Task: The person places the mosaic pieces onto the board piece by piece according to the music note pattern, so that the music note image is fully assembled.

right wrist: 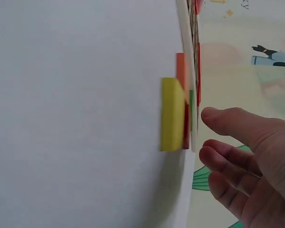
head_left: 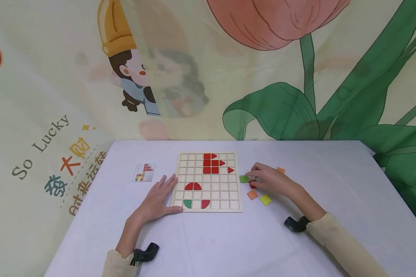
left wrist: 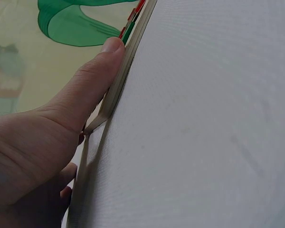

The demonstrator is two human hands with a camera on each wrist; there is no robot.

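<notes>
A wooden grid board lies on the table. My left hand rests along its left side, fingers spread, thumb on the near edge by the corner. My right hand hovers over loose tiles right of the board, fingers slightly bent, with nothing between thumb and fingers in the right wrist view. Nearest its fingertips are a green tile and a red tile, partly covered by the hand. An orange tile and a yellow tile lie nearer me.
Red squares and triangles sit in the board's upper rows. Lower down are red quarter circles and a green quarter circle. A pattern card lies left of the board. Another orange tile shows behind my right wrist.
</notes>
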